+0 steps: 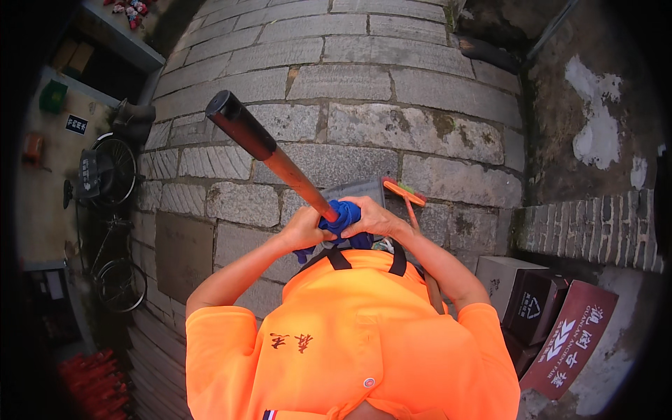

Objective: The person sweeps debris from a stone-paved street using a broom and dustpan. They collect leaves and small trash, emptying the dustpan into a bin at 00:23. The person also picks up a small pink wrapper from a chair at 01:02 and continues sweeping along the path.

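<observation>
A long pole [299, 183], orange-brown with a black end grip, rises from my waist and leans toward the far left. Blue cloth [341, 217] is wrapped around it in a bunch. My left hand [302, 229] is closed on the cloth from the left, its thumb pressed against it. From the other side my right hand [378, 217] also grips the cloth, fingers bent over it. Part of a grey pan-like thing [357, 189] shows beyond the hands. Beside it lies an orange brush head [404, 192] with a bit of green at its edge. The pole's lower end is hidden.
Uneven stone paving [357, 82] runs ahead. A bicycle [115, 210] stands along the left wall, near a flat brown plate [183, 253] in the ground. On the right are a low brick edge [588, 227], cardboard boxes [539, 301] and a dark red sign board [572, 339].
</observation>
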`<action>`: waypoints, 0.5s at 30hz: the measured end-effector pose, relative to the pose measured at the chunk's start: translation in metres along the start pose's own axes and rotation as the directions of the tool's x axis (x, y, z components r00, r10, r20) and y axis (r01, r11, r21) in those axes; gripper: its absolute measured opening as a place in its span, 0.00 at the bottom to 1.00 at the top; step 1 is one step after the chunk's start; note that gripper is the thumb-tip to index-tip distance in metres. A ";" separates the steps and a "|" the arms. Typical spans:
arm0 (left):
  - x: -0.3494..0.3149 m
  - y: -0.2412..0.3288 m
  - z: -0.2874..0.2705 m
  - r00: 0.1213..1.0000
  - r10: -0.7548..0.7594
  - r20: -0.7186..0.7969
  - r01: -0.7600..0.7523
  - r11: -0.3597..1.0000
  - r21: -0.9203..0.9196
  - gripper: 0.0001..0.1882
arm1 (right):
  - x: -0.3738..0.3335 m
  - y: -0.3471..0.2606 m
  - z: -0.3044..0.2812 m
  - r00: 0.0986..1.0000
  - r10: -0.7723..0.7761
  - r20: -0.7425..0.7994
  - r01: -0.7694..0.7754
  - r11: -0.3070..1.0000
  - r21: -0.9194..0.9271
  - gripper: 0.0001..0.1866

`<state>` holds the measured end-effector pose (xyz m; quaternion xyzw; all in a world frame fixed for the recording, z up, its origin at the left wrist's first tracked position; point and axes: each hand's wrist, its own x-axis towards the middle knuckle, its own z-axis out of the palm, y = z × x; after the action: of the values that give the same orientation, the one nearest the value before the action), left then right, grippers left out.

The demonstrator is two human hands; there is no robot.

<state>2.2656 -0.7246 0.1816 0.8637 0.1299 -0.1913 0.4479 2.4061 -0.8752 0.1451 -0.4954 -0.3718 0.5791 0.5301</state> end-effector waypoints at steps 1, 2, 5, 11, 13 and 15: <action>-0.008 0.000 0.003 1.000 0.008 -0.017 -0.007 0.997 0.071 0.25 | 0.000 0.005 -0.001 0.998 0.036 0.049 -0.033 0.998 -0.047 0.29; -0.014 -0.003 0.008 0.999 -0.032 -0.017 0.033 0.999 0.034 0.24 | 0.001 0.015 -0.001 0.996 0.035 0.087 -0.029 0.997 -0.073 0.28; -0.035 -0.026 0.028 0.996 -0.048 -0.079 0.040 0.993 -0.109 0.21 | 0.000 0.016 0.005 0.989 -0.009 0.144 0.051 0.956 -0.290 0.19; -0.039 0.021 0.002 0.960 -0.245 0.137 0.272 0.933 -0.237 0.21 | 0.009 0.041 -0.006 0.965 -0.250 -0.081 0.020 0.374 -0.927 0.07; -0.039 0.011 0.004 0.982 -0.187 0.042 0.191 0.959 -0.209 0.21 | 0.011 0.047 -0.012 0.953 -0.279 -0.119 -0.024 0.322 -0.946 0.05; -0.042 0.010 0.005 0.974 -0.190 -0.121 0.179 0.980 -0.090 0.16 | 0.010 0.048 -0.021 0.950 -0.266 -0.164 -0.075 0.315 -0.946 0.05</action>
<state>2.2308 -0.7368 0.2051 0.8401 0.2457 -0.1705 0.4525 2.4149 -0.8746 0.0922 -0.7663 -0.5856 0.1410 0.2236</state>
